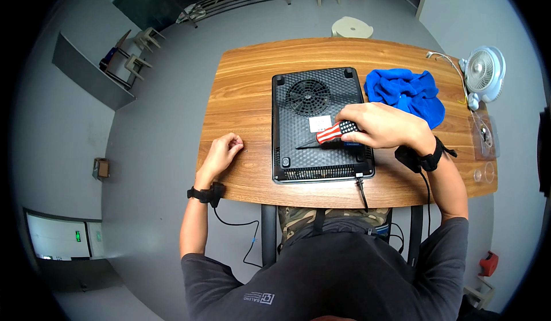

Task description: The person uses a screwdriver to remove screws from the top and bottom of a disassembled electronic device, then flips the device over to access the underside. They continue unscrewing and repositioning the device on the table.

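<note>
An induction cooktop point(295, 140) lies upside down on the table, its black textured underside and round fan grille point(308, 97) facing up. My right hand point(383, 127) is over its right side, closed around the striped and starred handle of a screwdriver point(329, 134). The dark shaft points left, its tip over the underside; whether it touches cannot be told. My left hand point(220, 153) rests on the table left of the cooktop, fingers curled against the thumb. Anything inside that grip is hidden. A black cord point(362, 193) leaves the cooktop's near edge.
A crumpled blue cloth point(404, 91) lies behind my right hand. At the table's right edge are a white fan point(484, 74), a clear plastic tray point(485, 138) and a small round clear lid point(489, 172). A cream stool point(352, 27) stands beyond the wooden table point(247, 86).
</note>
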Demonstrator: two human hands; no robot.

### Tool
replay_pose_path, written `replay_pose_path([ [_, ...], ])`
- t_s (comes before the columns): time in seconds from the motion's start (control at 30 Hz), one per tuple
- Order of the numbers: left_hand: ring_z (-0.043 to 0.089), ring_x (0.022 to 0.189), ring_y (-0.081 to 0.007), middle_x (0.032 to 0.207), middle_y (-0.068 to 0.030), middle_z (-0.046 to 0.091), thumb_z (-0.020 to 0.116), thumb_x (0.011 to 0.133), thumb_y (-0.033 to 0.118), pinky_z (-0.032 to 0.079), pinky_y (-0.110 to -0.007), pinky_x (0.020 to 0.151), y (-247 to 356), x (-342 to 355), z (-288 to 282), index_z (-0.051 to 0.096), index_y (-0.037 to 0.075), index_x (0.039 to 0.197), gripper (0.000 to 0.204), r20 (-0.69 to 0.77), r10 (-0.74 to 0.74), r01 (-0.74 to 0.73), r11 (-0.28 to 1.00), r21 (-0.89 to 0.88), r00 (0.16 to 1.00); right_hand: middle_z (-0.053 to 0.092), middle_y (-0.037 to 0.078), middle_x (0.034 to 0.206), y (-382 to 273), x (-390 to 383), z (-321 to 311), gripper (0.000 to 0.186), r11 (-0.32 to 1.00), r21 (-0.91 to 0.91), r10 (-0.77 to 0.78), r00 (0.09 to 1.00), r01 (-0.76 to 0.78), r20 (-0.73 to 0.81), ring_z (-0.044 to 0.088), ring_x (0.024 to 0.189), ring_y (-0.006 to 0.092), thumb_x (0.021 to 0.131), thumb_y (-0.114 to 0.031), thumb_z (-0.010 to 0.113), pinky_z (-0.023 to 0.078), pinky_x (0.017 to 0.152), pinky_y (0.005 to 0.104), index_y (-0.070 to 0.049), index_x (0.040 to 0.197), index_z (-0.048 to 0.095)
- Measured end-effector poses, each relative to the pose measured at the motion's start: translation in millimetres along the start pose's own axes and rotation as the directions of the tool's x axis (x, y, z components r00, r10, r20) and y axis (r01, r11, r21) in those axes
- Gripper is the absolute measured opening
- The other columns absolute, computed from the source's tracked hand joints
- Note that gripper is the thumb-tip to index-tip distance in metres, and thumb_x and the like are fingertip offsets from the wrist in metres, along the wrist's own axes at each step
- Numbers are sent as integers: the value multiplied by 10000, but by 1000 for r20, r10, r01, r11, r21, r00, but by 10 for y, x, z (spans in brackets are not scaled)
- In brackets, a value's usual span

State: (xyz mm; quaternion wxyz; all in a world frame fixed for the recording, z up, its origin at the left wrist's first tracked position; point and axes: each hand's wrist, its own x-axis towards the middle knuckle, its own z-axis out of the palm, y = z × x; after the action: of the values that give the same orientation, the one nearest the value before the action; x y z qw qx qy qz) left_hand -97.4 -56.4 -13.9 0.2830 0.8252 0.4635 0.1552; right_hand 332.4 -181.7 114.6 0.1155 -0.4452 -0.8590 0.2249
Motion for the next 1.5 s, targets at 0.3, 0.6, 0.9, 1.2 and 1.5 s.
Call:
replay_pose_path([
  [0.3, 676, 887, -109, 977, -40, 712, 768, 920, 22, 554, -264, 815, 814, 0, 14, 713, -5, 996, 98, -64, 71, -87, 956, -280, 995, 652, 176, 1100, 59, 36, 8, 399, 989, 62, -118, 977, 130, -176, 654, 987, 376, 986, -275, 697, 533, 834, 429, 3, 1252, 594],
  [0.6, 690, 946, -158, 1003, -79, 722, 770, 904, 3, 570, -292, 837, 1173, 155, 133, 753, -7, 1021, 119, -85, 204, -221, 921, -320, 975, 657, 172, 1113, 36, -81, -48, 402, 994, 85, -54, 983, 69, -175, 648, 1019, 368, 987, -267, 697, 528, 874, 423, -3, 1273, 597],
  [0.9, 690, 943, -171, 1002, -82, 724, 760, 916, 14, 575, -297, 832, 1215, 191, 154, 774, -4, 1047, 133, -35, 220, -220, 921, -321, 975, 662, 178, 1118, 111, -138, -28, 408, 992, 79, -76, 973, 95, -218, 649, 1037, 366, 984, -265, 697, 526, 895, 427, 6, 1273, 598],
  [1.2, 716, 867, -192, 981, -91, 746, 742, 925, 38, 585, -306, 751, 1179, 182, 201, 783, 5, 1044, 130, -89, 281, -295, 916, -271, 955, 663, 204, 1169, 126, -125, -28, 428, 993, 76, -78, 978, 94, -195, 657, 1093, 383, 1013, -319, 656, 536, 920, 441, 22, 1263, 593],
  [1.5, 706, 819, -141, 964, -85, 742, 716, 958, 33, 573, -271, 727, 1178, 192, 248, 768, -13, 1061, 124, -91, 280, -295, 909, -294, 956, 668, 209, 1169, 108, -138, -36, 415, 991, 111, -50, 979, 73, -198, 653, 1096, 391, 1009, -313, 664, 530, 927, 447, 25, 1242, 606],
])
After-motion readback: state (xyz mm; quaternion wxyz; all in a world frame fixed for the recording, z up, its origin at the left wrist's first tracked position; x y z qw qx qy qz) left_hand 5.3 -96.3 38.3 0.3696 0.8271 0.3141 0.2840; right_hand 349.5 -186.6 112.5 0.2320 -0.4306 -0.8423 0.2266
